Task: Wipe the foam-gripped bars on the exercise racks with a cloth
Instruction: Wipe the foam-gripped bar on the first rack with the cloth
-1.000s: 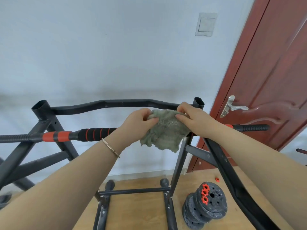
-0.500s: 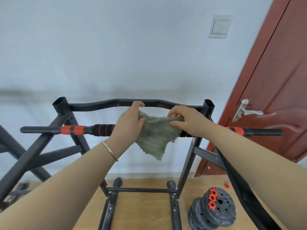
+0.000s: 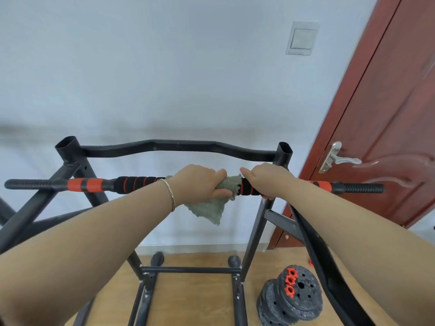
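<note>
Pale wall (image 3: pixel 164 78) is filling the background above a wooden floor (image 3: pixel 193 302). At the left, the black rack (image 3: pixel 70 165) is carrying the foam-gripped bar (image 3: pixel 136 183), which is running across the view with its orange bands showing. A curved top bar (image 3: pixel 176 147) is sitting behind it. The left hand (image 3: pixel 197 182), wearing a bracelet (image 3: pixel 170 194), is reaching forward with its fingers curling over the green cloth (image 3: pixel 209 209). It is pressing the cloth round the bar's middle while a corner is hanging below. Just beside it, the right hand (image 3: pixel 268 180) is wrapping its fingers round the bare foam, thumb pointing at the cloth. Half a second ago both hands were holding the cloth spread above the bar. Further right, a light switch (image 3: pixel 302 38) and a red door (image 3: pixel 388 137) are standing, with weight plates (image 3: pixel 299 300) lying on the floor below.
</note>
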`<state>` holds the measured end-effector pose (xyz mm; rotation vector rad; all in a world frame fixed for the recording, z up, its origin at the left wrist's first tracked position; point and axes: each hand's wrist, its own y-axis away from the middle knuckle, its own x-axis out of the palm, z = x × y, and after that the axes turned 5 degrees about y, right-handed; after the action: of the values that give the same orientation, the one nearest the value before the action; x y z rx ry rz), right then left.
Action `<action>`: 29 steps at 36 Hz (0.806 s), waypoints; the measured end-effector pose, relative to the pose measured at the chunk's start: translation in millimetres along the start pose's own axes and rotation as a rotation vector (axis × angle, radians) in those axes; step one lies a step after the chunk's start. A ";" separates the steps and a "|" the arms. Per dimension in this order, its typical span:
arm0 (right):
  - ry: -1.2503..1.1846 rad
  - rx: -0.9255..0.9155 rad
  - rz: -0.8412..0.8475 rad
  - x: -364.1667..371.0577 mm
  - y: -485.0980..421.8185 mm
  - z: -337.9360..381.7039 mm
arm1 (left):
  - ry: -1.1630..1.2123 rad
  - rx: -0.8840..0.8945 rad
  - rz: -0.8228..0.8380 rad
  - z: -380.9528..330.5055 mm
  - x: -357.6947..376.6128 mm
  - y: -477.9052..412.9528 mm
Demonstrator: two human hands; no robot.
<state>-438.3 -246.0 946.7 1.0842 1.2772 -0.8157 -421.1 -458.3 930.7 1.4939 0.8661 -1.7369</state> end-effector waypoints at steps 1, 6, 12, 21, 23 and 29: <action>0.036 -0.025 -0.043 0.3 1.5 -0.4 | 0.023 -0.020 0.031 -0.6 -1.7 -1.2; 0.262 -0.102 -0.251 24.8 19.5 -4.9 | 0.347 -0.196 0.212 1.9 -13.3 -3.8; 0.092 -0.035 -0.071 12.1 8.4 -1.2 | 0.185 -0.213 0.150 -5.6 -9.7 -11.4; -0.405 0.083 0.314 -14.9 -8.3 10.8 | -0.038 -0.170 0.009 -10.9 -2.4 0.3; -0.215 -0.004 0.179 -7.3 -5.3 10.6 | 0.008 -0.179 -0.002 -9.1 -1.1 0.6; 0.301 -0.187 -0.224 26.5 17.9 5.3 | 0.267 -0.330 0.225 10.7 -10.9 4.7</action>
<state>-416.0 -242.9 923.5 0.9479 1.7176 -0.6979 -421.7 -468.9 942.5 1.5480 1.0202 -1.1845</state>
